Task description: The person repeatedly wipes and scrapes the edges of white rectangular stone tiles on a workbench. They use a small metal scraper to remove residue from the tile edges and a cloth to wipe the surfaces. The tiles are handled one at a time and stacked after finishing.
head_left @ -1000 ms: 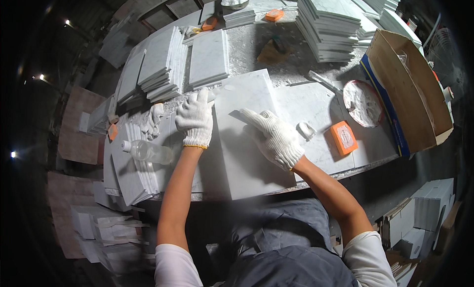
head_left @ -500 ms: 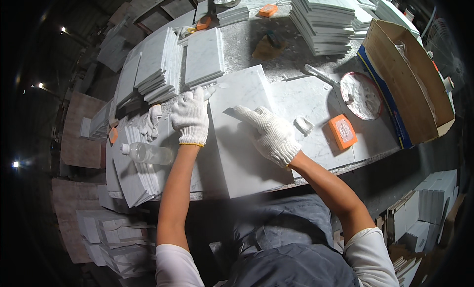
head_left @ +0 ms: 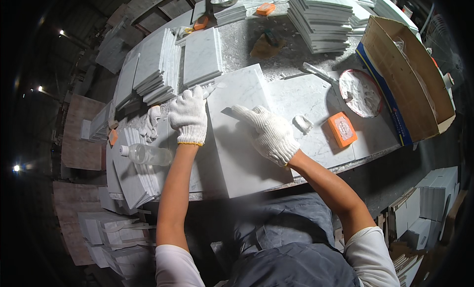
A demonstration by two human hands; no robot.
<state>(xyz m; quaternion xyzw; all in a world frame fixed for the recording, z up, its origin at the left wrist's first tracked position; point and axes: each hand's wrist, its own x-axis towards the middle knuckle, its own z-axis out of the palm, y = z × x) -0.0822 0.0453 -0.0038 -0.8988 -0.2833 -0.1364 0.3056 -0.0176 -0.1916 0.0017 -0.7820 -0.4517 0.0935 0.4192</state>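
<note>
A pale marble tile (head_left: 239, 176) lies lengthwise in front of me on the work table. My left hand (head_left: 188, 114), in a white knitted glove, is closed at the tile's left edge around a pale, thin-tipped tool (head_left: 209, 91); its exact kind is unclear. Over the middle of the tile, my gloved right hand (head_left: 269, 131) grips a scraper with its index finger stretched forward. Only the scraper's flat grey blade (head_left: 227, 110) shows past the fingers; its handle is hidden. To the right of this hand lies a crumpled white piece (head_left: 302, 123).
An orange block (head_left: 342, 129) and a red-rimmed bowl of white paste (head_left: 360, 93) sit right, beside a cardboard box (head_left: 410, 74). Tile stacks (head_left: 321, 22) stand at the back and left (head_left: 150, 62). A clear bottle (head_left: 148, 154) lies near left.
</note>
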